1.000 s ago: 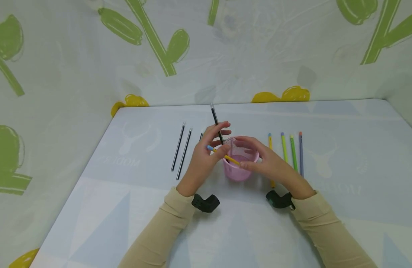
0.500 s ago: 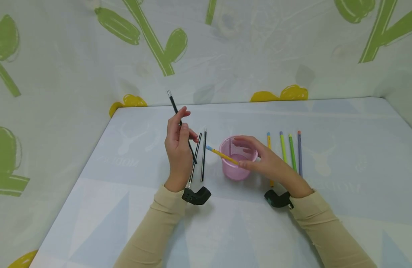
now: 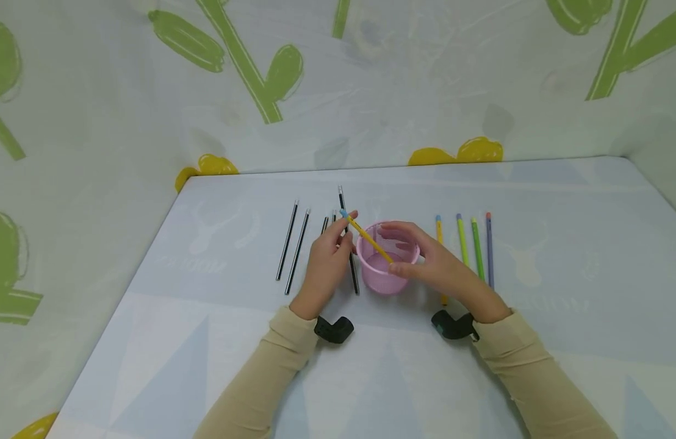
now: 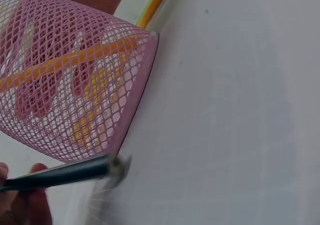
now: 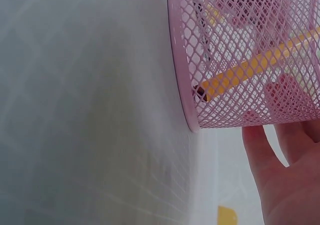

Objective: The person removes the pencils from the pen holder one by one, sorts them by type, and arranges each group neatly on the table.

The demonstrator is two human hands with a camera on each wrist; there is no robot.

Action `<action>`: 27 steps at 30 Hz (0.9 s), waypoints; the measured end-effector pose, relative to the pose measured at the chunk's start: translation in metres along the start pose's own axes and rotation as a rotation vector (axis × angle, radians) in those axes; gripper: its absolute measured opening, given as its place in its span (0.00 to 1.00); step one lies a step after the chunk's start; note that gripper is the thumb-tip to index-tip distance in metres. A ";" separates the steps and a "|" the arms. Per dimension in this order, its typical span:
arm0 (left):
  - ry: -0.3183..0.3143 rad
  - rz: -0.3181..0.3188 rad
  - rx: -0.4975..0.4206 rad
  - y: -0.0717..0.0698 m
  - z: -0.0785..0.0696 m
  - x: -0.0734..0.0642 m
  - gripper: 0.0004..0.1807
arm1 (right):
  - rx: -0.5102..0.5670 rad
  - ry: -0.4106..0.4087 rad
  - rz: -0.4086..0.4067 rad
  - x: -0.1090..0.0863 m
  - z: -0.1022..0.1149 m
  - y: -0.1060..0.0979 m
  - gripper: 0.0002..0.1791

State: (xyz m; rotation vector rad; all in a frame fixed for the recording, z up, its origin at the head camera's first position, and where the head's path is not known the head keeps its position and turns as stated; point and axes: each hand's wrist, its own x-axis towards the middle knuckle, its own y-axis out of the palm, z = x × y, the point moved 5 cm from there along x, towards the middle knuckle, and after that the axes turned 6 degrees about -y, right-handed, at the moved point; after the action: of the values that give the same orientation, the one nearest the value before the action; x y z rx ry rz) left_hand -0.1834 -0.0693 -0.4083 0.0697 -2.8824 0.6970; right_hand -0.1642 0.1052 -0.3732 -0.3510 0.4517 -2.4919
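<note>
A pink mesh pencil cup [image 3: 384, 283] stands on the table, and my right hand [image 3: 439, 265] holds it at the right side, thumb at the near rim and fingers at the far rim. A yellow pencil [image 3: 371, 239] with a blue end leans inside over the left rim; its lower tip shows through the mesh in the right wrist view. Just left of the cup, my left hand [image 3: 326, 263] pinches a black pencil [image 3: 353, 271], nearly upright. In the left wrist view the black pencil's lower end [image 4: 112, 166] is close to the table beside the cup's base.
Two black pencils [image 3: 297, 253] lie apart at the left, and more black pencils [image 3: 324, 224] are partly hidden behind my left hand. To the right lie a yellow pencil [image 3: 439, 228], a lime one [image 3: 462, 241], a green one [image 3: 478, 250] and a purple one [image 3: 489, 250].
My left hand moved left from over the cup with the black pencil, then came back right and lower, to the cup's left side. The right hand and cup have stayed in place.
</note>
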 end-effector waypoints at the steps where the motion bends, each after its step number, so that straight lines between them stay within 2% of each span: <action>1: -0.017 0.009 0.035 0.001 0.003 0.000 0.19 | 0.004 -0.002 0.000 0.000 0.000 0.000 0.33; 3: -0.043 0.027 0.090 0.004 0.009 0.000 0.20 | 0.005 -0.007 0.002 0.001 0.000 0.001 0.33; 7: -0.054 0.052 0.168 0.006 0.013 0.002 0.20 | -0.001 -0.016 0.002 0.002 -0.010 0.000 0.33; 12: -0.035 0.096 0.293 0.008 0.011 0.004 0.23 | -0.018 -0.029 -0.005 0.005 -0.030 -0.001 0.33; 15: -0.027 0.131 0.369 0.010 0.010 0.005 0.22 | -0.015 -0.048 -0.008 0.005 -0.033 -0.001 0.33; 21: -0.024 0.143 0.425 0.011 0.010 0.004 0.20 | 0.006 -0.034 -0.011 0.004 -0.028 0.000 0.32; 27: -0.051 0.159 0.480 0.010 0.011 0.003 0.21 | 0.017 -0.028 -0.010 0.002 -0.007 0.001 0.32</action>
State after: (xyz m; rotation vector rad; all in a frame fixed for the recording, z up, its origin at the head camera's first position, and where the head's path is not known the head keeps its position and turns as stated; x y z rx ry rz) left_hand -0.1890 -0.0648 -0.4216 -0.0817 -2.7188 1.4202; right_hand -0.1679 0.1049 -0.3794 -0.3816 0.4187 -2.4956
